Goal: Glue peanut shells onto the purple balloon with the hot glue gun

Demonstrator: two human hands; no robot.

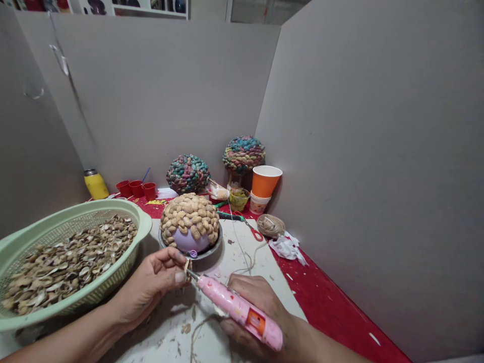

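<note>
Between the thumb and fingers of my left hand (163,275) is a peanut shell (188,267). My right hand (257,302) is wrapped round a pink glue gun (242,307), its metal tip at the shell. Just beyond sits a purple balloon (191,241) in a grey metal bowl (216,247), its upper part covered with peanut shells (189,212). The balloon's knot faces me. To the left stands a green colander (141,222) holding many loose shell halves (75,262).
Two coloured shell-covered balls (188,174) stand at the back, near red cups (136,189), a yellow jar (96,184) and an orange cup (265,181). Scissors (256,233), twine (270,226) and crumpled tissue (288,248) lie right. Grey partitions (359,151) enclose the table.
</note>
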